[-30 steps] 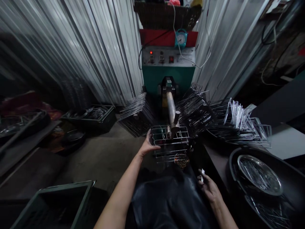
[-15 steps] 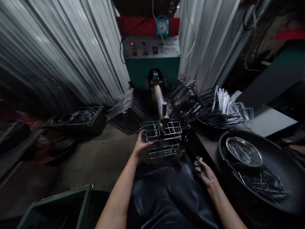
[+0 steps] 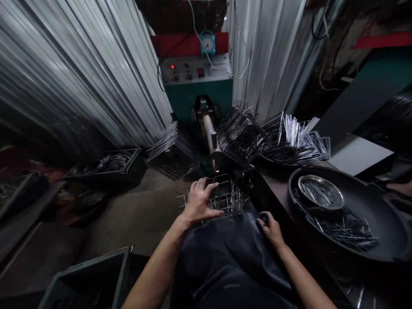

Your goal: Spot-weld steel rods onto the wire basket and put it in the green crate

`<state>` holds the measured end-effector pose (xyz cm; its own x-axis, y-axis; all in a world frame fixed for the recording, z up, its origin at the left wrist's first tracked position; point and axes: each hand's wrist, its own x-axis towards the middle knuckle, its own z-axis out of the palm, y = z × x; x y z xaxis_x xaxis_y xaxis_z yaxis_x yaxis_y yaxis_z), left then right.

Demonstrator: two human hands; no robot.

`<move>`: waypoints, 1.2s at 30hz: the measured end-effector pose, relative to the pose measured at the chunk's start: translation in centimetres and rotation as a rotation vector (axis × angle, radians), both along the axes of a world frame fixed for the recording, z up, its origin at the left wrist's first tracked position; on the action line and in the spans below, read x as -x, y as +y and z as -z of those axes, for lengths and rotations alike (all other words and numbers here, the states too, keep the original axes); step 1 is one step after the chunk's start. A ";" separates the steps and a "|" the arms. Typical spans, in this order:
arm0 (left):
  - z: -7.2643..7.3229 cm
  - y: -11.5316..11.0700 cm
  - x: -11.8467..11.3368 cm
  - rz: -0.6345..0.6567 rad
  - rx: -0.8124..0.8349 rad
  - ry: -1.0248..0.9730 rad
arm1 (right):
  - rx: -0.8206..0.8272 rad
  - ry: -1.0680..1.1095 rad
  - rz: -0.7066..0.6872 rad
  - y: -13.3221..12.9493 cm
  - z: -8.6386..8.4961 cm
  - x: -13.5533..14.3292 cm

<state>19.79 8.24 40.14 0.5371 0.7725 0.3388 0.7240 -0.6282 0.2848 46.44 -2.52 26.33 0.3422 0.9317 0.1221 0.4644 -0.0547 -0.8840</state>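
In front of my lap is a small wire rack (image 3: 233, 201) made of thin metal rods, tilted below the welding machine's electrode arm (image 3: 210, 137). My left hand (image 3: 198, 204) grips the rack from its left side, thumb towards me and fingers over the far part, hiding some of the rods. The arm's tip is apart from the rack. Beside my right thigh, my right hand (image 3: 271, 229) is closed with curled fingers; what lies inside them is too dark to make out. A black apron (image 3: 231, 262) covers my lap.
Stacked wire frames (image 3: 174, 152) and more wire racks (image 3: 241, 135) flank the arm. On the right, a big black pan (image 3: 389, 231) holds loose rods and a metal bowl (image 3: 337, 201) of short rods. A green crate (image 3: 124, 274) stands lower left. Another person's hand (image 3: 401, 187) shows far right.
The rack has come away from the electrode tip, towards my lap, and is turned over. My left hand has shifted onto it. My right fingers have curled; the short metal pieces no longer show.
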 end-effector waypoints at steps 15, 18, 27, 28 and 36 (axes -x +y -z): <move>0.2 1.1 -1.0 -0.045 0.038 0.217 | -0.051 0.390 -0.384 8.2 -7.7 8.5; -0.1 1.8 -0.5 -0.017 0.063 0.206 | 0.063 0.417 -0.520 7.9 -8.2 7.8; -0.9 3.9 -0.2 0.014 0.115 0.242 | -0.259 0.025 -0.808 9.8 -7.7 7.1; -0.9 4.1 -0.2 0.015 0.118 0.249 | -0.288 -0.005 -0.791 10.0 -7.3 7.4; -0.2 4.9 0.7 0.041 0.142 0.234 | -0.417 -0.111 -0.696 10.5 -6.4 8.3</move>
<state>19.09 13.15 40.34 0.6198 0.7794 0.0916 0.7553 -0.6242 0.1997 38.16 7.95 32.69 -0.3321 0.7970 0.5046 0.3571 0.6013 -0.7148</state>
